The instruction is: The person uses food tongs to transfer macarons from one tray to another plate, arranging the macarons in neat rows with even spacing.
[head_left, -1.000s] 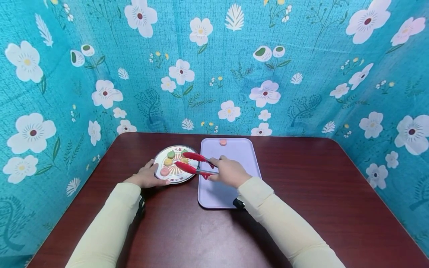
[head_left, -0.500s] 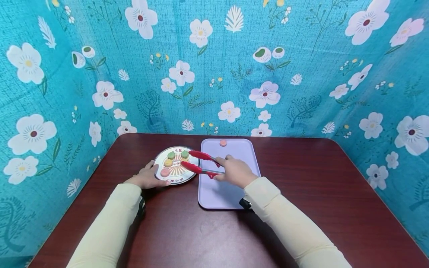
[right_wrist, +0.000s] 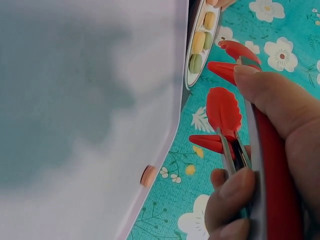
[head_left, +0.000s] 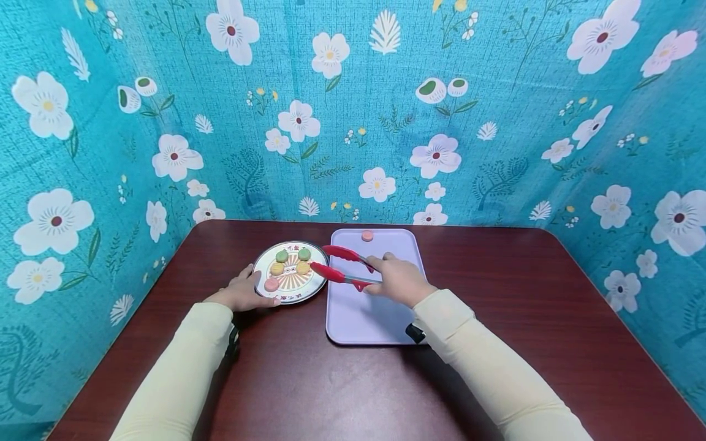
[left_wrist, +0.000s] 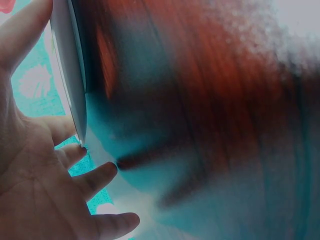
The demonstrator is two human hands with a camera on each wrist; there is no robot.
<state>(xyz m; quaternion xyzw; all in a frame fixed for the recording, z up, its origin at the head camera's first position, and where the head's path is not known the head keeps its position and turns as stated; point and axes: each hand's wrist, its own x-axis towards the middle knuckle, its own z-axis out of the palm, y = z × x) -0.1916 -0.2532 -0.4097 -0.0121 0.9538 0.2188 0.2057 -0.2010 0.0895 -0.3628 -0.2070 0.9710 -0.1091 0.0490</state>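
Observation:
My left hand [head_left: 241,291] rests against the left rim of a round patterned plate [head_left: 295,293], its fingers spread and fairly straight in the left wrist view. Several macarons lie on the plate: two green macarons [head_left: 304,254], two yellow macarons [head_left: 277,268] and a pink macaron [head_left: 271,284]. My right hand [head_left: 401,280] grips red-tipped tongs [head_left: 342,252] over the purple tray [head_left: 353,321]. The tongs' arms stand apart, with nothing between their tips, which reach to the plate's right edge. Another pink macaron [right_wrist: 148,176] sits at the tray's far edge.
A dark red-brown wooden table [head_left: 524,318] carries the plate and tray side by side. Teal flowered cloth [head_left: 353,110] hangs behind the table and along both sides.
My right hand has drawn the tongs to the right, off the macarons and toward the tray, uncovering the right-hand yellow and green ones. My left hand stays at the plate.

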